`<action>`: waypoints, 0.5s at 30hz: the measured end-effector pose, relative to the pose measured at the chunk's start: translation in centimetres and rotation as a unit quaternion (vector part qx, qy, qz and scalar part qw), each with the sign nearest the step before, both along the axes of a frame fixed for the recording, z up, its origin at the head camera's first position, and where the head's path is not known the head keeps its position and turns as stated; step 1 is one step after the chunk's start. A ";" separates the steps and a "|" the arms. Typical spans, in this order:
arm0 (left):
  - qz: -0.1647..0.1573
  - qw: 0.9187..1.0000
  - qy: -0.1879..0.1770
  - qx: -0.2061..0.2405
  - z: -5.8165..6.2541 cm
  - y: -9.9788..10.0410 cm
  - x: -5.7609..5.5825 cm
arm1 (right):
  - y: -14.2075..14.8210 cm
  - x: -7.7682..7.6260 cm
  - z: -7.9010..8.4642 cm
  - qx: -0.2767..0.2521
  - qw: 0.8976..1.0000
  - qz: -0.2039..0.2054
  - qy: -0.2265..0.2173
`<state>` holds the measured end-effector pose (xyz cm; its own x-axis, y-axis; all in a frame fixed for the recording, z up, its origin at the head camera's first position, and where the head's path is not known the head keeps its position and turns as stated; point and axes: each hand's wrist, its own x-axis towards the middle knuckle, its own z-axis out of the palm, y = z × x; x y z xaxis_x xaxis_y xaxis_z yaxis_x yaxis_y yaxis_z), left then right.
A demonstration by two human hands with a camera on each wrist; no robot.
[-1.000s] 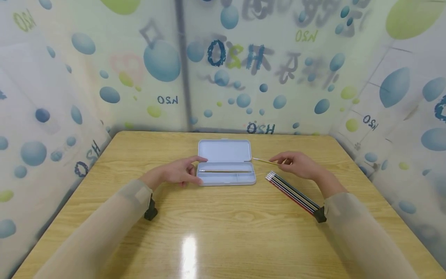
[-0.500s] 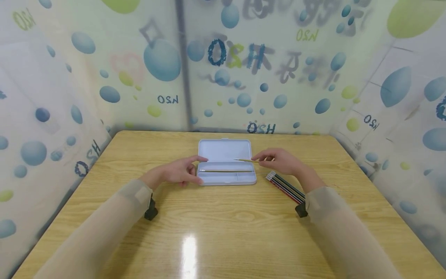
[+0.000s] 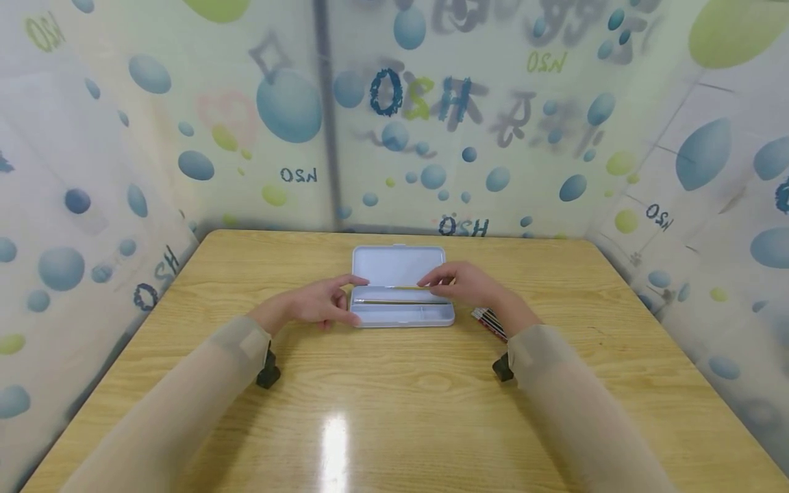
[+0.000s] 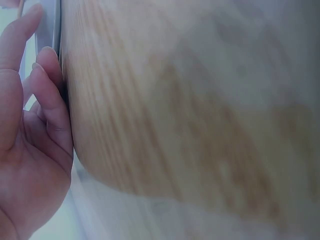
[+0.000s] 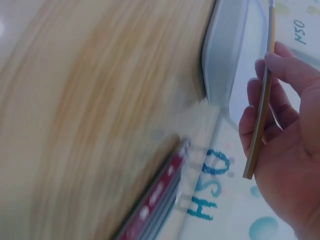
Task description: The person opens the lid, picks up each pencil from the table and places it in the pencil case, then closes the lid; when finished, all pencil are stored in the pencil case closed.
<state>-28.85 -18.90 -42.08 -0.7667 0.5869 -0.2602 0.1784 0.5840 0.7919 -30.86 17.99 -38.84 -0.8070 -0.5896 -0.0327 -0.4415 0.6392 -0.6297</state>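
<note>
On the wooden table (image 3: 394,390), loose pencils (image 3: 489,323) lie side by side, partly covered by the right sleeve (image 3: 542,356) from the head; the right wrist camera shows a dark red one, its pale marks blurred.

Beyond sits an open pencil case (image 3: 387,315). The left hand (image 3: 311,302) has thumb and forefinger spread, touching its left end; the left wrist view reveals the other fingers bent inward.

The case's undivided back compartment holds one pencil (image 3: 394,302) lengthwise; a small divider (image 3: 422,313) splits the front compartment.

The right hand (image 3: 465,284) pinches a gold pencil (image 5: 263,107) between thumb and fingers, above the case's back edge; whether it touches is hard to tell. Only the right wrist shows its tail end by the palm.

Behind, the lid (image 3: 397,264) lies back, before a patterned curtain (image 3: 394,198).
</note>
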 end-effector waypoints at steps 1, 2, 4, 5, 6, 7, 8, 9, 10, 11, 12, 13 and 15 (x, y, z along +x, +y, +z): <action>0.000 1.000 0.000 -0.001 0.0 0.0 0.0 | -0.3 0.0 -0.1 0.001 1.000 0.001 0.000; 0.000 1.000 0.000 -0.002 0.0 0.0 0.0 | -0.6 0.0 -0.1 0.000 1.000 0.003 -0.003; 0.001 1.000 -0.001 -0.004 0.0 0.0 -0.1 | -1.2 -0.1 -0.2 0.000 1.000 0.004 -0.007; 0.002 1.000 -0.002 -0.005 0.0 0.0 -0.1 | -1.5 -0.1 -0.3 0.000 1.000 0.005 -0.010; 0.003 1.000 -0.004 -0.006 -0.1 0.0 -0.1 | -1.8 -0.2 -0.4 0.001 1.000 0.006 -0.011; 0.003 1.000 -0.005 -0.005 -0.1 0.0 -0.1 | -2.1 -0.2 -0.4 0.001 1.000 0.008 -0.012; 0.002 1.000 -0.006 -0.005 -0.1 0.0 -0.1 | -2.4 -0.2 -0.4 0.002 1.000 0.009 -0.013; 0.002 1.000 -0.007 -0.005 -0.1 0.0 -0.2 | -2.7 -0.2 -0.4 0.004 1.000 0.011 -0.011; 0.002 1.000 -0.007 -0.004 -0.1 0.0 -0.2 | -3.0 -0.2 -0.5 0.005 1.000 0.013 -0.011; 0.002 1.000 -0.008 -0.004 -0.1 0.0 -0.2 | -3.2 -0.2 -0.5 0.007 1.000 0.014 -0.011; 0.002 1.000 -0.008 -0.004 -0.1 0.0 -0.2 | -3.5 -0.3 -0.5 0.010 1.000 0.017 -0.009; 0.002 1.000 -0.008 -0.004 -0.1 0.0 -0.2 | -3.7 -0.3 -0.6 0.014 1.000 0.019 -0.007; 0.004 1.000 -0.010 -0.006 -0.1 0.1 -0.3 | -4.2 -0.3 -0.7 0.022 1.000 0.021 -0.006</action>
<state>-29.15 -18.83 -42.20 -0.7666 0.5767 -0.2823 0.1578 0.5954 0.7878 -31.16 13.82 -39.52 -0.7813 -0.6204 -0.0687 -0.4612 0.6480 -0.6061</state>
